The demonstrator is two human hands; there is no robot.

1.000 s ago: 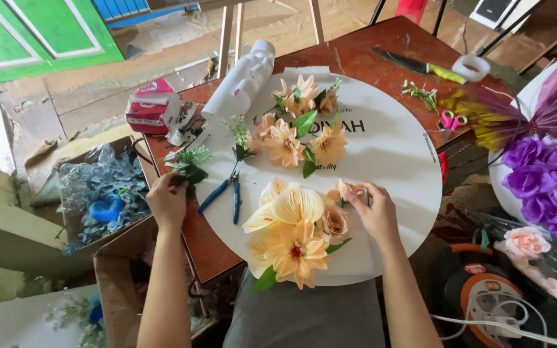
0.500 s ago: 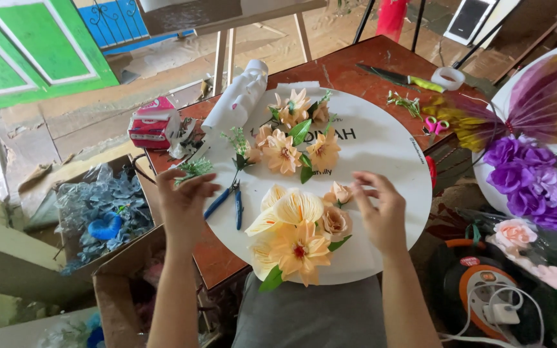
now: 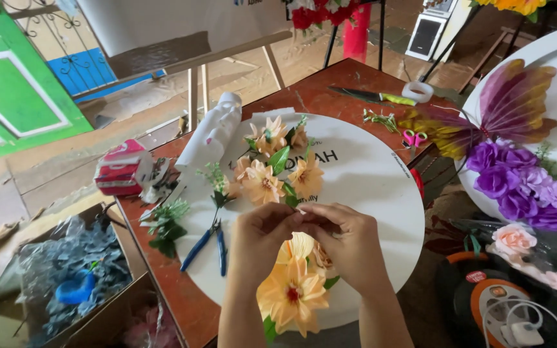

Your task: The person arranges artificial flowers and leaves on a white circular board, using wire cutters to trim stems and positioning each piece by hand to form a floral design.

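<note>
From the head camera, you are bringing both hands together over the near part of the round white board (image 3: 381, 212). Your left hand (image 3: 259, 235) and right hand (image 3: 349, 241) are touching, fingers curled and pinching something small between them; what it is, you cannot tell. A big orange flower (image 3: 291, 293) is lying just under your hands, at the board's near edge. Blue pliers (image 3: 204, 243) are resting by the board's left edge, on the brown desk (image 3: 182, 309).

My hands (image 3: 304, 238) meet on the round board (image 3: 381, 212), flowers (image 3: 272, 174) behind them; pliers (image 3: 207, 241) lie left, scissors (image 3: 412, 137) perhaps far right.
</note>
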